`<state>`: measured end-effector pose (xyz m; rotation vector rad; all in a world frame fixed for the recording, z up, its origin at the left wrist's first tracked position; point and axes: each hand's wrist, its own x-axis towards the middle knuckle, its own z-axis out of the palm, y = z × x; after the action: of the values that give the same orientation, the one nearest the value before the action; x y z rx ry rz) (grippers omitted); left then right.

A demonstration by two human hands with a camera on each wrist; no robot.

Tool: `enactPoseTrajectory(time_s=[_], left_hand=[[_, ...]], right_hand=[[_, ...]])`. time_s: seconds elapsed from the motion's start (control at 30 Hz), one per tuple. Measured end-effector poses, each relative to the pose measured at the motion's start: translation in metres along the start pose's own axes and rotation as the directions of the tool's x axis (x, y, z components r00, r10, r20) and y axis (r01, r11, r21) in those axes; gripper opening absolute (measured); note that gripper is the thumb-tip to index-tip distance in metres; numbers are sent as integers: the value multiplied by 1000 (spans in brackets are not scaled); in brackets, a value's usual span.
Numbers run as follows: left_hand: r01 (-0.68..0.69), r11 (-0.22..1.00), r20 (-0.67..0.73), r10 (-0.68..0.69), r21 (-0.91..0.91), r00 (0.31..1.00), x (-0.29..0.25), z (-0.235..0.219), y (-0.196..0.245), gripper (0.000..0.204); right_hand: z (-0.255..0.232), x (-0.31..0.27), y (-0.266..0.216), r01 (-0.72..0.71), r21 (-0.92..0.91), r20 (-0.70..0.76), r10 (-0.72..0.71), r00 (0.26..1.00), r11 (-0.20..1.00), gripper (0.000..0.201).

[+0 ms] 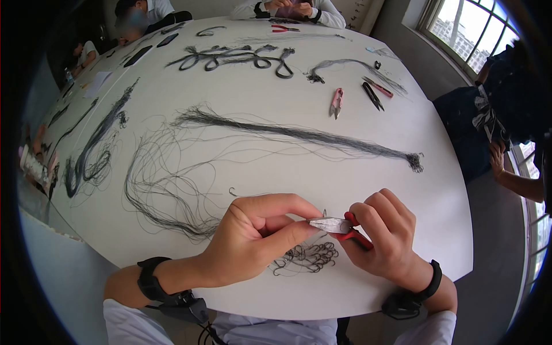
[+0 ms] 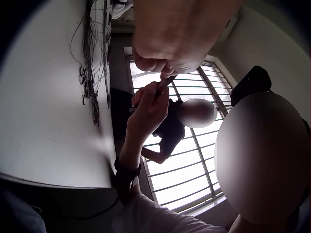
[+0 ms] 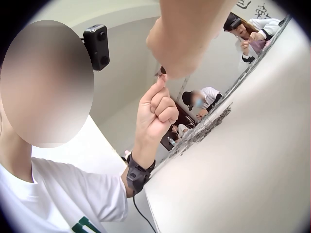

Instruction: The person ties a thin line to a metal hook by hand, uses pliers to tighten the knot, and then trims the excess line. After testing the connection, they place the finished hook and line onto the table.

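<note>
Red-handled pliers (image 1: 332, 225) are gripped in my right hand (image 1: 382, 233), their nose pointing left. My left hand (image 1: 259, 236) pinches a small fish hook between thumb and forefinger, right at the tips of the pliers. Only a thin curved bit of that fish hook (image 1: 325, 213) shows above the pliers; the fingertips hide the rest. Below both hands lies a pile of dark fish hooks (image 1: 313, 257) tied to thin lines. A single fish hook (image 1: 232, 191) lies farther up the table. In the left wrist view my right hand (image 2: 149, 109) is seen around the pliers.
A long bundle of dark line (image 1: 299, 134) stretches across the white table (image 1: 425, 230), with loose strands (image 1: 144, 190) curving at left. Pink snips (image 1: 337, 103), black snips (image 1: 372, 96) and more line bundles (image 1: 230, 59) lie beyond. A person (image 1: 494, 109) stands at right; others sit at the far side.
</note>
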<state>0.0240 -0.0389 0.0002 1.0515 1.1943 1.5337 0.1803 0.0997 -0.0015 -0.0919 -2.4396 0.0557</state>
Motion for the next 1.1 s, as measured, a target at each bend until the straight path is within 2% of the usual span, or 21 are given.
enactPoseTrajectory(time_s=[0.03,0.1,0.13,0.2,0.23,0.27,0.33,0.37,0.4,0.47,0.5,0.53,0.63,0.67,0.73,0.77,0.8,0.9,0.93,1.0,1.1], left_hand=[[3,1000,-4,-3,-3,1000,0,0,0,11],[22,1000,2,-22,11,1000,1,0,2,10],[38,999,7,-38,25,999,1,0,3,8],[81,997,-12,-81,8,997,2,1,3,7],[120,993,-33,-120,-10,992,2,2,3,7],[125,992,-32,-125,-10,992,2,2,3,7],[178,982,-53,-182,-71,982,3,3,5,8],[184,980,-52,-188,-71,981,4,3,5,8],[209,969,-58,-217,-129,974,5,3,4,8],[240,952,-63,-256,-188,965,5,3,2,9],[262,939,-72,-284,-223,956,6,3,0,9],[281,925,-80,-310,-256,947,7,3,0,9],[312,900,-85,-352,-304,932,9,4,2,9],[319,897,-83,-359,-307,930,10,4,1,9],[332,883,-90,-380,-332,920,10,4,-2,8],[340,879,-88,-388,-334,918,11,4,-2,8],[328,886,-98,-377,-329,921,11,4,-3,8],[313,894,-106,-362,-322,926,12,4,-1,8],[308,896,-102,-356,-320,929,12,5,-1,8],[310,896,-94,-355,-319,930,11,6,4,8],[308,896,-82,-350,-320,933,9,5,4,8]], right_hand=[[0,1,0,-3,1,0,3,1000,1000,30],[1,2,1,-79,185,55,70,996,980,25],[1,3,2,-84,187,55,75,996,979,25],[-1,5,1,-284,429,214,209,954,858,21],[-5,8,0,-399,474,327,264,907,785,21],[-5,9,1,-404,475,330,267,906,782,21],[-4,9,4,-574,532,504,311,805,623,23],[-2,9,4,-613,553,524,335,783,564,24],[-1,10,4,-617,554,528,337,779,559,24],[4,9,3,-498,417,371,358,857,760,24],[13,5,4,-402,372,224,339,914,837,24],[13,5,5,-406,374,228,342,912,834,24],[10,6,11,-593,466,455,397,797,657,25],[11,7,12,-598,465,459,400,793,653,25],[12,6,12,-551,402,417,390,821,731,25],[17,4,9,-463,333,275,385,881,821,27],[15,4,10,-471,334,281,390,877,817,27],[4,14,11,-800,479,678,425,599,362,31],[4,13,11,-804,478,682,427,594,355,31],[3,12,13,-843,536,777,358,517,53,31],[-2,15,10,-840,542,780,361,511,17,31]])
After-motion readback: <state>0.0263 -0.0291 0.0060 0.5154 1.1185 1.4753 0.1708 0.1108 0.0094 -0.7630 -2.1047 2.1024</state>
